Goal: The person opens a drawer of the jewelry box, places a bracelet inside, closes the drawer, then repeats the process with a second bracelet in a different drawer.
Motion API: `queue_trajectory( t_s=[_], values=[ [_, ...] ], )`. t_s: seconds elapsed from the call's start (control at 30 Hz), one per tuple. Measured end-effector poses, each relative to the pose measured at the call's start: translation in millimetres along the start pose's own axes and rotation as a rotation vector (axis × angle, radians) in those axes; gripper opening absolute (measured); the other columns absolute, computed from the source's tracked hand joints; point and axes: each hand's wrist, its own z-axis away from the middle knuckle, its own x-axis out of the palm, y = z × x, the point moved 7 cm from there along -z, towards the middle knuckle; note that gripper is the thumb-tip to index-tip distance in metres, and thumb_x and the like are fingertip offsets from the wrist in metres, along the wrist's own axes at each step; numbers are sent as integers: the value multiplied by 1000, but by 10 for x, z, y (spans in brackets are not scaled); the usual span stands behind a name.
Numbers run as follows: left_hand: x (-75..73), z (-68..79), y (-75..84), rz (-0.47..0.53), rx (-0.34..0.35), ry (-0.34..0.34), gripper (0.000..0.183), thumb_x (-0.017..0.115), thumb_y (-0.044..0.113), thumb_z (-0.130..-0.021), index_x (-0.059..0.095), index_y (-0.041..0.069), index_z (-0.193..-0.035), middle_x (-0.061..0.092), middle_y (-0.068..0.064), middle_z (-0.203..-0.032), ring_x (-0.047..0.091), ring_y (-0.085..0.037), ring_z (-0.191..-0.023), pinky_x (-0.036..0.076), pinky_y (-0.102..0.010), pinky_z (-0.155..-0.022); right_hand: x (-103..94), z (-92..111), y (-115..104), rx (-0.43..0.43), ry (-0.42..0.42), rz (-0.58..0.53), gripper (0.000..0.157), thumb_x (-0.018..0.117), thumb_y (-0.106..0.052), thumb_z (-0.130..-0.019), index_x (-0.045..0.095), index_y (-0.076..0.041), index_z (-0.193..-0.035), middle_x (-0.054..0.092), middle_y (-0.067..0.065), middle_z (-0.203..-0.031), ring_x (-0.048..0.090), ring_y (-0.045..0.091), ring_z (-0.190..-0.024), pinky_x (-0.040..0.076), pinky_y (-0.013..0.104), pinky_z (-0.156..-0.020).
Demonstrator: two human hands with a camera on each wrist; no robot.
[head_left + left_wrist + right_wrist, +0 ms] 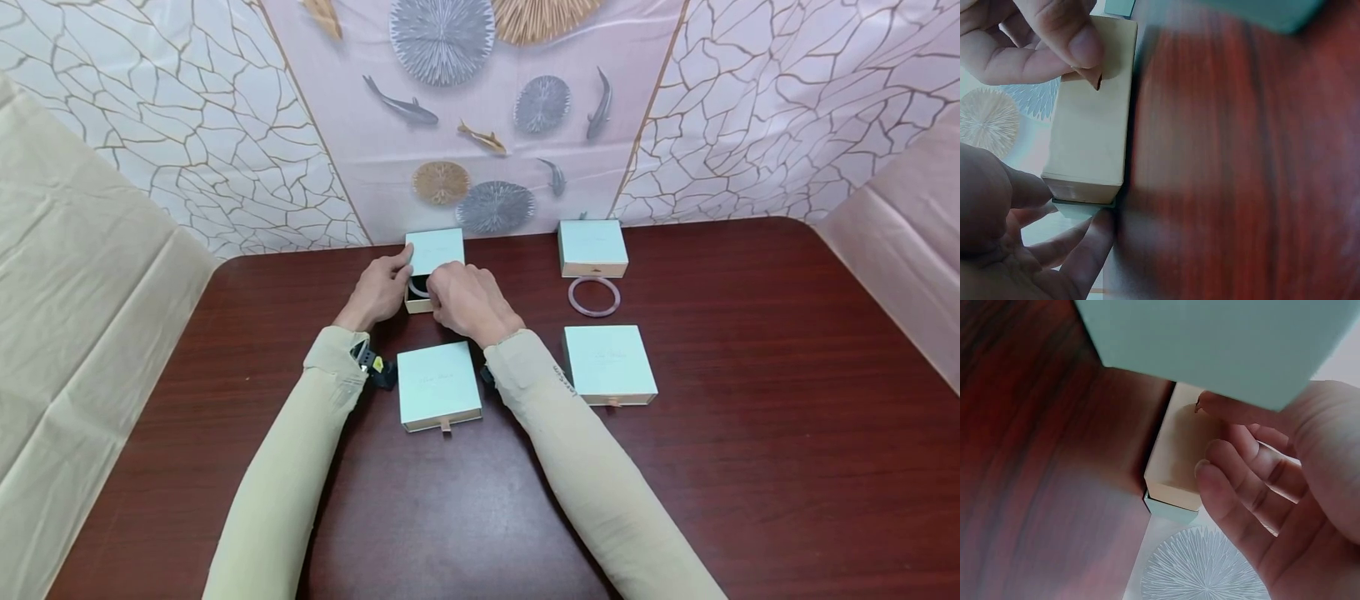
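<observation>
At the back left stands a mint-green gift box with its cream drawer slid partly out toward me. Inside the drawer's dark lining lies a pale bangle, partly covered by my right hand. My left hand grips the box's sleeve by its left side, thumb near the top edge. Between thumb and fingers, my right hand pinches the small ribbon tab on the drawer front. The right wrist view shows the right hand's other fingers curled beside the cream front.
Closer to me, between my forearms, sits another mint box. On the right are a back mint box, a lilac bangle in front of it and a nearer mint box. Patterned cloth hangs behind the dark-red table.
</observation>
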Motion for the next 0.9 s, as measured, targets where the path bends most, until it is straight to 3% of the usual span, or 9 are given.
queue_trajectory(
  t_s=[0.2, 0.43, 0.63, 0.9],
  values=[
    [3, 3, 6, 0, 6, 2, 50, 40, 22, -111, 32, 17, -160, 62, -12, -78, 45, -18, -61, 42, -39, -89, 3, -11, 12, -1, 7, 4, 30, 74, -13, -91, 66, -19, -63, 64, -4, -74, 60, 16, -65, 48, 33, -58],
    [3, 5, -1, -2, -2, -4, 50, 39, 21, -112, 31, 17, -161, 62, -22, -112, 50, -20, -74, 41, -40, -95, 9, -11, 4, -14, 26, 1, 35, 72, -12, -92, 60, -18, -60, 59, -2, -71, 52, 15, -60, 41, 30, -54],
    [-2, 4, -1, 5, -8, -10, 50, 38, 21, -112, 30, 17, -161, 60, -24, -125, 56, -31, -89, 41, -42, -100, -2, -10, -1, -19, 48, -4, 37, 70, -8, -91, 56, -17, -58, 52, -2, -67, 43, 14, -58, 36, 30, -53],
    [11, 17, 9, 21, -8, -18, 50, 38, 22, -112, 29, 17, -161, 59, -25, -127, 55, -32, -88, 41, -43, -98, 6, -18, 14, -10, 47, 2, 40, 69, -9, -92, 53, -17, -56, 48, -2, -66, 40, 14, -58, 35, 30, -52]
  ],
)
